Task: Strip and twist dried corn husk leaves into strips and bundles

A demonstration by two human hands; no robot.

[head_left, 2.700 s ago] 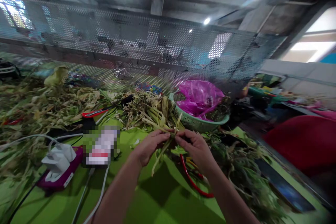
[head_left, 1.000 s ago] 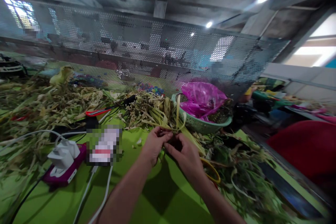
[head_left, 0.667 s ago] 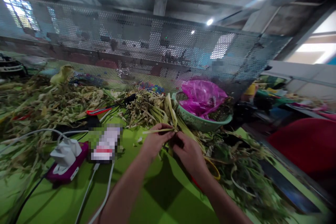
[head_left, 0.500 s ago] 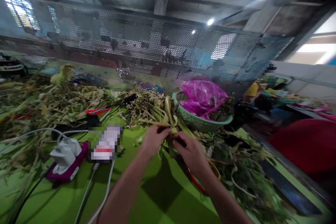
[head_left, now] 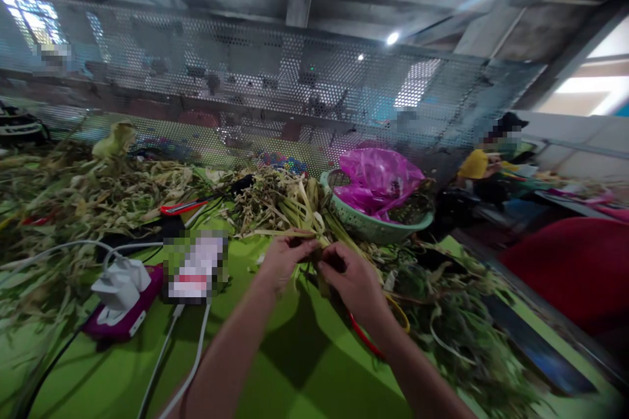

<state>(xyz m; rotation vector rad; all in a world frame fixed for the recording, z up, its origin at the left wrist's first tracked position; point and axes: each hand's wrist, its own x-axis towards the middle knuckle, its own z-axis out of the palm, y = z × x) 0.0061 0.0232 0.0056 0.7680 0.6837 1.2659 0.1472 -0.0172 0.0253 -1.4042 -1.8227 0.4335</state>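
Looks like the fiddly fingertip stage: left hand (head_left: 284, 262) has thumb and fingers pinched on pale plant strips (head_left: 280, 233), right hand (head_left: 354, 275) pinching the same bunch just beside it. That's over the middle of the smooth green table (head_left: 299, 373), near side of the round, holed plastic basket (head_left: 378, 230). I'd say the next move needs steady pinches; the strips look flat, dry and fibrous. Crinkly leaves (head_left: 147, 190) heaped left.

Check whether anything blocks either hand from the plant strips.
Nothing visible does: the left hand and right hand are both at the plant strips. The green basket sits beyond them, not between.
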